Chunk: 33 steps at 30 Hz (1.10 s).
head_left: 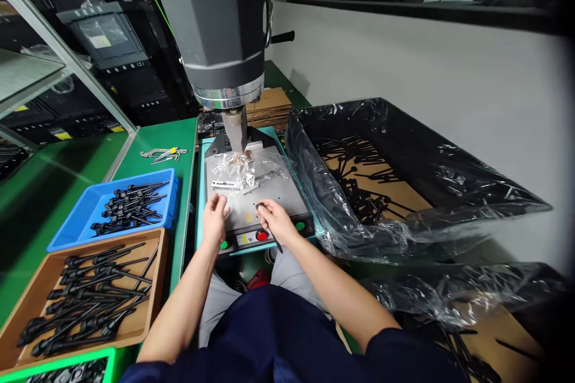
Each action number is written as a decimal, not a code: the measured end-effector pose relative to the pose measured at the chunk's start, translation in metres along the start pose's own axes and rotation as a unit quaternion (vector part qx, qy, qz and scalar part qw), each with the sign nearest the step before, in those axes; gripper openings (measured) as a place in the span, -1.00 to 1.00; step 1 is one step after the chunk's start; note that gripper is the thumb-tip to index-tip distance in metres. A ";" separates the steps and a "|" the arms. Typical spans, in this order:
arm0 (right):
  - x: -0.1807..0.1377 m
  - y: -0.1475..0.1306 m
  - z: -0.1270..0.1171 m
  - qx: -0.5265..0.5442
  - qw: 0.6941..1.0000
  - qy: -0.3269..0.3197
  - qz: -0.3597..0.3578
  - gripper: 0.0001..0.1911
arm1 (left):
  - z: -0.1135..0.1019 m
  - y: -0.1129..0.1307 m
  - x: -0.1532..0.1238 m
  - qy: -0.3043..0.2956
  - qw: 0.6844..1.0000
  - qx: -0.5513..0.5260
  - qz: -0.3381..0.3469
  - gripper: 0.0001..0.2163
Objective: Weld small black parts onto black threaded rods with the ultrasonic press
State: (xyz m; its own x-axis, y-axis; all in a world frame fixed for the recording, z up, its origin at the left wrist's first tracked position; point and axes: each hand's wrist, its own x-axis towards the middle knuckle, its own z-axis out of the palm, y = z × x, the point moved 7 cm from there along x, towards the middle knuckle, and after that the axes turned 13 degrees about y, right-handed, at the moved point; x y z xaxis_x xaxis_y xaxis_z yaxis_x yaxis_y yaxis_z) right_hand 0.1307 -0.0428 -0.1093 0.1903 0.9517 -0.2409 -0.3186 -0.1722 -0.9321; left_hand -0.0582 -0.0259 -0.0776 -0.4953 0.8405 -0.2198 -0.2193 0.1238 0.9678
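My right hand [277,222] is closed around a slim black rod-shaped part [279,246]; its thicker end shows at the fingertips and its thin end pokes out below the palm. My left hand [214,218] hovers over the left front of the machine's grey metal plate [229,212], fingers loosely curled and apart, with nothing visible in them. Ahead of both hands, a small metal fixture block [225,185] and crumpled clear plastic film [242,170] lie on the plate. The machine's metal tool head [235,131] points down above the film.
A blue tray [173,203] and a brown tray [157,287] of black ribbed parts stand left, beside a green bin [112,365]. A plastic-lined box [417,191] of black rods sits right. A red button [262,236] and green buttons [299,226] line the machine's front.
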 end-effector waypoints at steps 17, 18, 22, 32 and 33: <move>0.069 -0.091 0.047 -0.174 0.915 0.086 -0.354 -0.66 | 0.063 0.055 0.013 -0.129 0.986 -0.083 -0.065 -0.36; 0.072 -0.097 0.048 -0.177 0.907 0.093 -0.371 -0.68 | 0.065 0.056 0.013 -0.131 0.986 -0.083 -0.062 -0.33; 0.084 -0.110 0.050 -0.186 0.886 0.116 -0.408 -0.78 | 0.069 0.056 0.015 -0.135 0.986 -0.079 -0.053 -0.29; 0.133 -0.089 0.068 -0.081 0.962 0.059 -0.256 -0.61 | 0.074 0.052 0.031 -0.121 0.989 -0.070 -0.038 -0.29; 0.135 -0.089 0.069 -0.080 0.965 0.048 -0.245 -0.59 | 0.074 0.051 0.032 -0.122 0.989 -0.070 -0.038 -0.28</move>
State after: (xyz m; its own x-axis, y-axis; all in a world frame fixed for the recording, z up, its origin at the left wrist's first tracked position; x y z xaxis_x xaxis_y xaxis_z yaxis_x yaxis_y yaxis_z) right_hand 0.1208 0.1182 -0.0401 0.3687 0.9026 0.2223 -0.0228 0.2478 -0.9685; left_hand -0.0232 0.0467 -0.0262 -0.2591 0.9360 -0.2381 -0.3705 0.1314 0.9195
